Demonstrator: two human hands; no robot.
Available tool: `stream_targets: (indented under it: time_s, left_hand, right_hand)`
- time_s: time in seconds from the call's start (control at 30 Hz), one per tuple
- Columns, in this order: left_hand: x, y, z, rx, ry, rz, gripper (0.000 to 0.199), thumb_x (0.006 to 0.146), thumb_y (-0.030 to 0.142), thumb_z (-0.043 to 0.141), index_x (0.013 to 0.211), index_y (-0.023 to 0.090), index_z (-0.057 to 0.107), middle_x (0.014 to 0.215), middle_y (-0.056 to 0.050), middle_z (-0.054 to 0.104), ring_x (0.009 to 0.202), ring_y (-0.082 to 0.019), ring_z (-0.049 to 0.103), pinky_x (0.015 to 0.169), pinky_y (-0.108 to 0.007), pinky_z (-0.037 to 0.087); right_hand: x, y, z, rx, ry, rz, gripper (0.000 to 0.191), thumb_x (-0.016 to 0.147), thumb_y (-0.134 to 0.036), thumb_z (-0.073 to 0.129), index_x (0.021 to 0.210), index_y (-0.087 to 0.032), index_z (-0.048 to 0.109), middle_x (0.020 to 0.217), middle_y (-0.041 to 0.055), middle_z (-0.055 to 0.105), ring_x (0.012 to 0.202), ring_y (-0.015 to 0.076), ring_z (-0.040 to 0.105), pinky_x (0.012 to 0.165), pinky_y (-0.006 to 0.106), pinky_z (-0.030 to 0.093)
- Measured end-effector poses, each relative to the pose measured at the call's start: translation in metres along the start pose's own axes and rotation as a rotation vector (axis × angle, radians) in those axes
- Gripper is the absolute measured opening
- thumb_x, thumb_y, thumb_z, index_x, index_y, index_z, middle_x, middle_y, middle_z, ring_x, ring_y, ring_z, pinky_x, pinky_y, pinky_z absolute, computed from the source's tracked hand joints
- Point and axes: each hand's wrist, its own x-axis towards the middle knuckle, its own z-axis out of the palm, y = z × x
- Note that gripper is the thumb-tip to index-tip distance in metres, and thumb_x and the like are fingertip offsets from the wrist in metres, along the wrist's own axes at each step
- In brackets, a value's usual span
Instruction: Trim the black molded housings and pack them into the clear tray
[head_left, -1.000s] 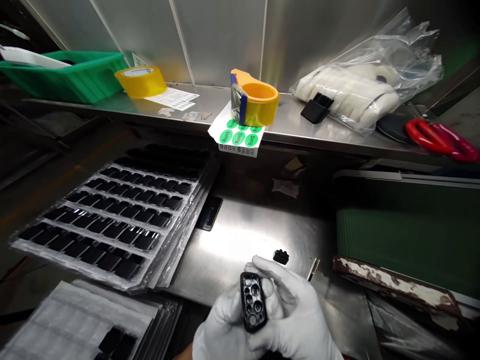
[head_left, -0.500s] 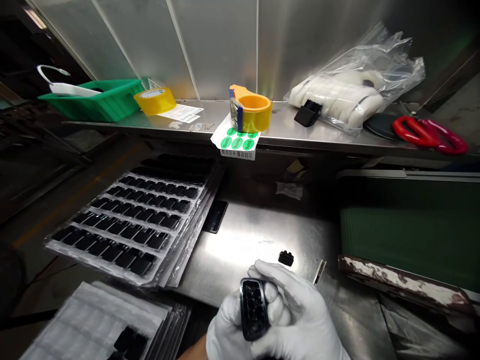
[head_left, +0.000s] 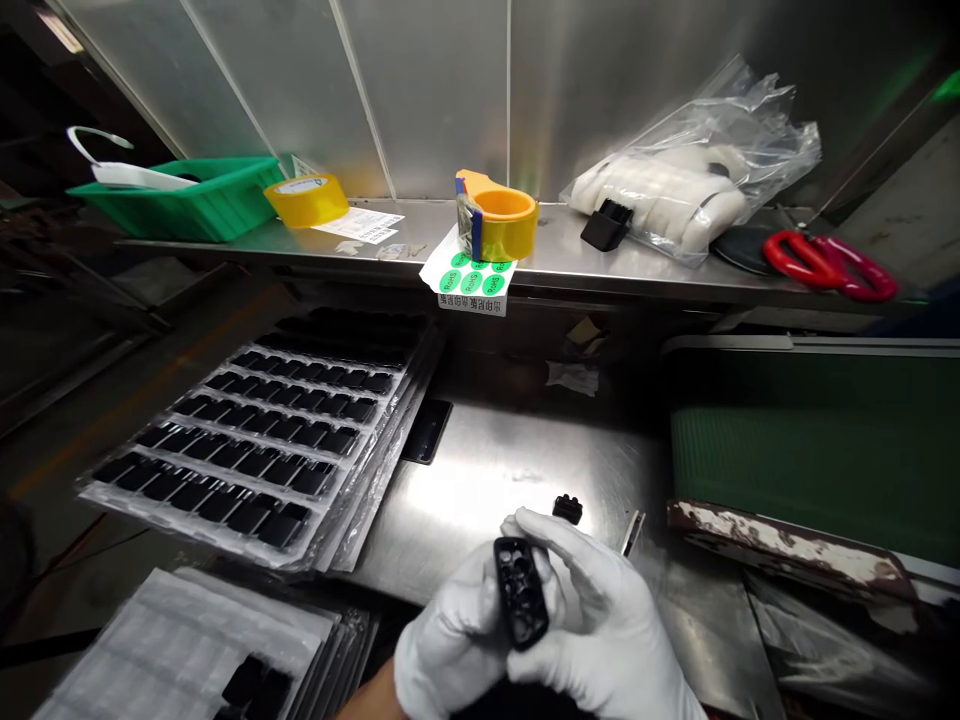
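Between my gloved hands is a black plastic housing, a rounded rectangle with several round cavities facing up at me. My left hand grips it from the left side, fingers closed around its back. On the other side my right hand also holds it, thumb at the lower edge and fingers curled near the top. A small black plastic piece with bumps lies on the metal table just beyond my right fingers. Close to it rests a thin metal tool, its kind unclear.
Stacked trays of black parts stand at left, with another tray stack nearer. A phone-like black slab lies beside them. At right is a green conveyor belt. The shelf carries a tape dispenser, a green bin and scissors.
Both hands have shifted slightly with the housing, which now sits a little higher and farther right and is turned somewhat. The whole view has moved slightly.
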Motion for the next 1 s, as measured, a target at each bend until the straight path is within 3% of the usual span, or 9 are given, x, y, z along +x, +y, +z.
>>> stream_targets:
  time_s: [0.07,0.13,0.23,0.33,0.4,0.5,0.7,0.87,1.0]
  left_hand:
    - [0.0,0.017,0.007,0.311,0.116,0.06,0.033,0.072,0.034,0.077,0.093,0.012,0.064,0.079,-0.004,0.059,0.071,-0.016,0.053,0.073,-0.029,0.042]
    - [-0.001,0.031,0.017,0.553,0.273,0.071,0.027,0.072,0.025,0.076,0.092,0.014,0.062,0.082,-0.003,0.061,0.075,-0.017,0.054,0.073,-0.029,0.043]
    - [-0.003,0.043,0.032,0.706,0.424,-0.021,0.022,0.071,0.016,0.075,0.087,0.016,0.061,0.076,0.0,0.06,0.072,-0.017,0.055,0.067,-0.028,0.044]
    - [-0.005,0.048,0.04,0.739,0.439,-0.039,0.019,0.069,0.015,0.075,0.083,0.015,0.062,0.073,0.001,0.059,0.07,-0.015,0.054,0.065,-0.025,0.045]
    - [-0.005,0.049,0.038,0.629,0.358,-0.047,0.016,0.072,0.018,0.075,0.081,0.014,0.063,0.071,0.001,0.059,0.066,-0.013,0.052,0.061,-0.023,0.044]
    - [-0.005,0.045,0.025,0.243,0.216,-0.146,0.017,0.081,0.028,0.068,0.081,0.011,0.064,0.07,-0.002,0.059,0.059,-0.011,0.053,0.056,-0.021,0.043]
    - [-0.005,0.023,0.011,-0.435,0.139,-0.332,0.035,0.088,0.035,0.061,0.09,0.0,0.066,0.07,-0.008,0.067,0.059,-0.012,0.064,0.063,-0.023,0.049]
    - [-0.005,0.023,0.032,-0.546,0.168,-0.326,0.037,0.096,0.034,0.048,0.099,0.001,0.065,0.069,-0.009,0.067,0.06,-0.012,0.064,0.062,-0.022,0.048]
    - [-0.002,0.024,0.045,-0.421,0.238,-0.312,0.039,0.095,0.039,0.046,0.089,0.005,0.065,0.061,-0.004,0.06,0.056,-0.009,0.06,0.06,-0.019,0.047]
  right_hand:
    - [0.003,-0.002,-0.003,-0.044,0.073,-0.03,0.058,0.053,-0.028,0.089,0.108,-0.031,0.071,0.118,0.0075,0.064,0.113,0.031,0.056,0.104,0.048,0.042]
    - [0.006,-0.004,-0.005,-0.086,0.117,-0.076,0.038,0.063,-0.034,0.084,0.099,-0.03,0.074,0.101,0.0052,0.067,0.098,0.0242,0.061,0.092,0.039,0.049]
    - [0.011,-0.008,-0.005,-0.08,0.026,-0.041,0.018,0.071,-0.034,0.078,0.086,-0.026,0.076,0.073,0.0004,0.059,0.067,0.0146,0.055,0.061,0.026,0.048]
    - [0.015,-0.01,-0.005,0.032,-0.03,0.068,0.012,0.072,-0.032,0.078,0.081,-0.024,0.075,0.069,-0.0016,0.056,0.062,0.011,0.051,0.055,0.022,0.044]
    - [0.016,-0.011,-0.005,0.129,-0.045,0.079,0.01,0.074,-0.032,0.076,0.08,-0.024,0.075,0.069,-0.0016,0.059,0.065,0.0114,0.053,0.063,0.023,0.047]
    - [0.012,-0.013,-0.002,0.214,-0.052,0.065,0.01,0.078,-0.032,0.072,0.083,-0.024,0.075,0.071,0.0001,0.063,0.07,0.0134,0.059,0.07,0.025,0.051]
    - [0.0,-0.02,0.017,0.491,0.065,0.211,0.019,0.068,-0.025,0.081,0.084,-0.022,0.072,0.068,-0.0038,0.057,0.048,0.0103,0.06,0.043,0.023,0.05]
    - [-0.002,-0.02,0.018,0.483,0.023,0.11,0.013,0.075,-0.022,0.076,0.086,-0.022,0.069,0.064,-0.0036,0.06,0.047,0.0098,0.06,0.041,0.021,0.05]
    - [-0.001,-0.024,0.017,0.492,0.044,0.141,0.011,0.078,-0.023,0.074,0.087,-0.021,0.068,0.057,-0.003,0.06,0.045,0.0092,0.057,0.04,0.019,0.046]
